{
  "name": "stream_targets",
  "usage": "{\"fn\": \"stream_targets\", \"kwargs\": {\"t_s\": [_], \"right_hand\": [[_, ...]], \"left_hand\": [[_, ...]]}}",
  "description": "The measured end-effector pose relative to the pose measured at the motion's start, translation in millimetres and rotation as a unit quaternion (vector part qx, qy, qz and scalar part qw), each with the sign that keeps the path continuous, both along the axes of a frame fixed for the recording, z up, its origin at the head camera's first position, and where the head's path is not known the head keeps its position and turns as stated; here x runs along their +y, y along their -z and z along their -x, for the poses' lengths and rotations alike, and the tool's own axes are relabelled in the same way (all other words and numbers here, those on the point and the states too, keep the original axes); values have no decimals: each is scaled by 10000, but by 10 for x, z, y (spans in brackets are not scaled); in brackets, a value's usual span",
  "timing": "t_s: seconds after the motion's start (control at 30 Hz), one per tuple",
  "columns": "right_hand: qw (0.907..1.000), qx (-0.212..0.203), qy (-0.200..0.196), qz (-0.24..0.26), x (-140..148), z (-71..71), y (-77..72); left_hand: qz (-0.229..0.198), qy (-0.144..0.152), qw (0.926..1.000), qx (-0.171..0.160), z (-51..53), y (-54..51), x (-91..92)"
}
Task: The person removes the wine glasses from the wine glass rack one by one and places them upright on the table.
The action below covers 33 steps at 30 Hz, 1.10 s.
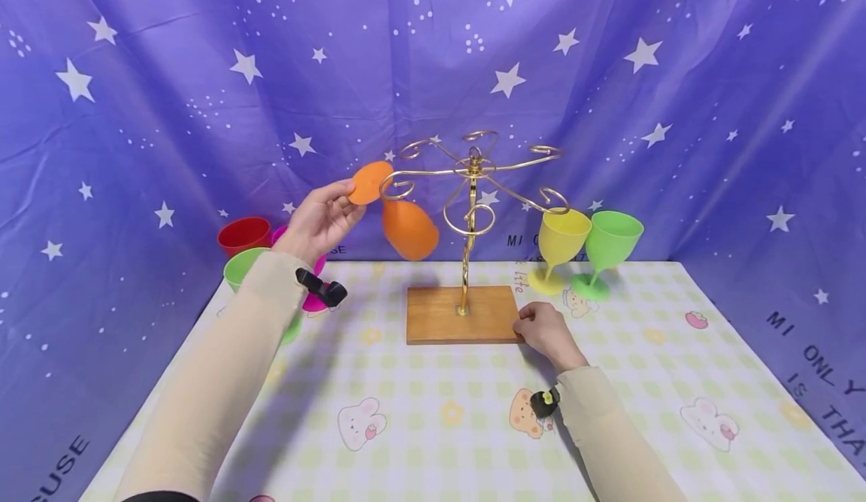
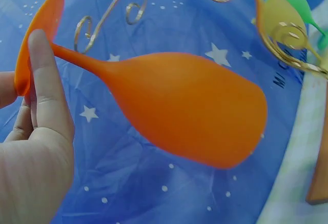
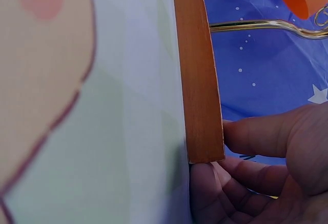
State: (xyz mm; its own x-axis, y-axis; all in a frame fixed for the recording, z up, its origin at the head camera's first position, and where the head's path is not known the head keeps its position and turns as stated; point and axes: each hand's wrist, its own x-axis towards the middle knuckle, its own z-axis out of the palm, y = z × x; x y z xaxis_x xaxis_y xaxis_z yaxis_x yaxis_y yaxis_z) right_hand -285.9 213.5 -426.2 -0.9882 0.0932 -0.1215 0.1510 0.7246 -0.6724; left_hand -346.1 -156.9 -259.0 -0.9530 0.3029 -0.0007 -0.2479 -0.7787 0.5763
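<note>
My left hand [image 1: 318,220] pinches the round foot of an orange goblet [image 1: 410,230] between thumb and fingers. The goblet is tilted, bowl lower than foot, beside the left curled hook of a gold wire rack [image 1: 471,224]. In the left wrist view, its stem passes close to a gold curl [image 2: 84,33]; whether it sits inside the hook I cannot tell. At the rack's wooden base [image 1: 433,314], my right hand [image 1: 546,331] grips the near right corner. The right wrist view has the thumb [image 3: 261,134] on the base's top, with fingers curled at its edge.
Yellow [image 1: 564,235] and green [image 1: 612,239] goblets stand upright behind the rack's right side. Left of it, partly behind my left arm, are red [image 1: 243,237], green [image 1: 240,267] and magenta goblets. A checked cloth covers the table; a blue star curtain hangs behind.
</note>
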Motion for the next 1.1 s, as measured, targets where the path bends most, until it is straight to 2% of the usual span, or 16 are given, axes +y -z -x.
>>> {"fn": "stream_targets", "kwargs": {"t_s": [0.3,0.57,0.8,1.1], "right_hand": [[10000,16,6,-1,-6,3,17],[9999,79,-56,-75,6,11,37],[9999,121,-92,-65,12,13,36],[9998,150,-100,-84,11,6,32]], "left_hand": [[20,117,9996,259,-167,289,-21],[110,73,9984,554,-348,459,8],[293,-12,9978,591,-493,585,16],[189,8,9983,551,-652,770,27]]}}
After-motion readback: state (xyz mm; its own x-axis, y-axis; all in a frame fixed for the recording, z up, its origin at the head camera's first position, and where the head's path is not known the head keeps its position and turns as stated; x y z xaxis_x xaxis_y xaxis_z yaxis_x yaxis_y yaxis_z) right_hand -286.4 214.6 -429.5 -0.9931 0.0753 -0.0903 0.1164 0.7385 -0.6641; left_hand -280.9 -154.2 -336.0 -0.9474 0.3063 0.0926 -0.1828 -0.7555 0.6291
